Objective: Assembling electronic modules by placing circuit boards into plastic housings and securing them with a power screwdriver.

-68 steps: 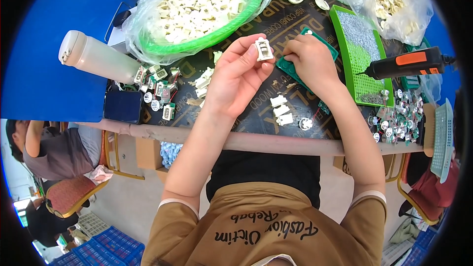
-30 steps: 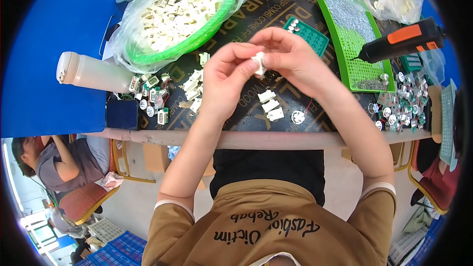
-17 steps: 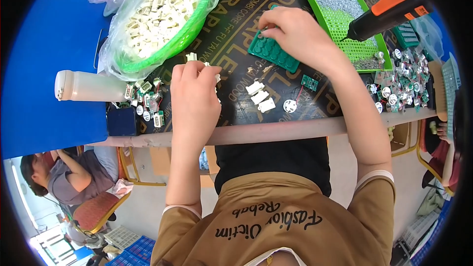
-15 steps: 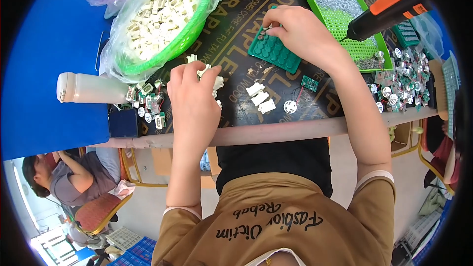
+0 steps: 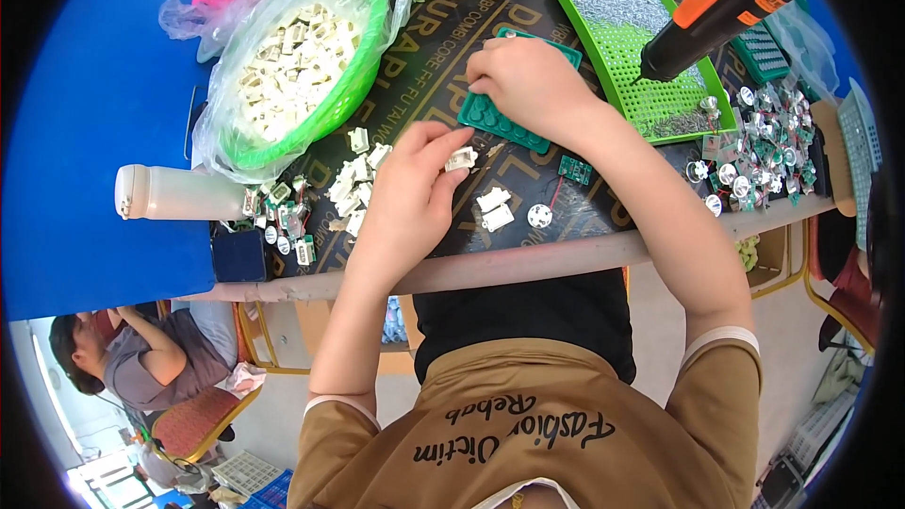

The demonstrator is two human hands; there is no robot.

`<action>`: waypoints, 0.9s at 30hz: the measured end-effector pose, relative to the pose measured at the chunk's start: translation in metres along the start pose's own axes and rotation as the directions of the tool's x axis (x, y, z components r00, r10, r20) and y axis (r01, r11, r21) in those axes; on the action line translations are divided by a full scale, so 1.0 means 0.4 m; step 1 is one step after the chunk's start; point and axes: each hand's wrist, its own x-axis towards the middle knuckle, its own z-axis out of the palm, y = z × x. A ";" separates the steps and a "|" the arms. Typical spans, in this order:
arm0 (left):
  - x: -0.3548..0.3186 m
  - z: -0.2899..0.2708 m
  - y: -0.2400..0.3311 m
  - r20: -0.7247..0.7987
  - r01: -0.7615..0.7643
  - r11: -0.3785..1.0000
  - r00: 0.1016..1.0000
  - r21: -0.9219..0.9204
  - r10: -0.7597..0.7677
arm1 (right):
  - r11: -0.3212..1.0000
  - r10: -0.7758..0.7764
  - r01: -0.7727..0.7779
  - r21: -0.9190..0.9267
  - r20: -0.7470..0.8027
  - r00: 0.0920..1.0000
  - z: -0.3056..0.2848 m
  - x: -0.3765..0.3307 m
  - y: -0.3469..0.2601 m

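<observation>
While the left hand (image 5: 411, 200) pinches a casing (image 5: 460, 159), the right hand (image 5: 535, 87) hides its grip — I can't tell.

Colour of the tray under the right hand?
The tray is teal green; head view shows it best.

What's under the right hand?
The dark green tray. Round wells show along its near side, beside the fingers and wrist. The right hand covers the tray's middle, so the wells there and anything in them can't be seen.
</observation>
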 end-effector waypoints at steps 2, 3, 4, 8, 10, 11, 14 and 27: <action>0.014 0.000 -0.004 -0.056 0.016 0.996 0.998 -0.093 -0.022 | 0.991 0.053 -0.047 -0.125 0.044 0.998 0.012 0.001 -0.008; 0.026 -0.003 -0.008 -0.061 0.018 0.996 0.998 -0.089 -0.023 | 0.986 0.052 -0.048 -0.160 0.022 0.998 0.016 0.006 -0.016; 0.037 -0.006 -0.011 -0.062 0.045 0.977 0.996 -0.207 -0.059 | 0.986 0.046 -0.042 -0.159 0.021 0.999 0.014 0.007 -0.021; 0.070 0.003 0.015 -0.098 0.066 0.622 0.969 -0.780 -0.227 | 0.987 0.086 -0.081 -0.140 0.028 0.996 0.002 -0.006 -0.040; 0.068 0.014 -0.016 -0.137 0.034 0.593 0.961 -0.805 -0.241 | 0.986 0.104 -0.097 -0.136 0.045 0.994 0.001 -0.006 -0.041; 0.061 0.010 -0.031 -0.093 0.037 0.475 0.964 -0.879 -0.247 | 0.987 0.092 -0.083 -0.138 0.059 0.994 0.004 -0.004 -0.040; 0.053 0.002 -0.061 -0.015 0.042 0.276 0.980 -0.960 -0.199 | 0.990 0.081 -0.071 -0.122 0.072 0.994 0.008 -0.008 -0.032; 0.031 -0.019 -0.088 0.012 0.020 0.036 0.979 -0.999 -0.202 | 0.684 0.290 -0.208 0.699 0.001 0.957 -0.037 0.009 -0.055</action>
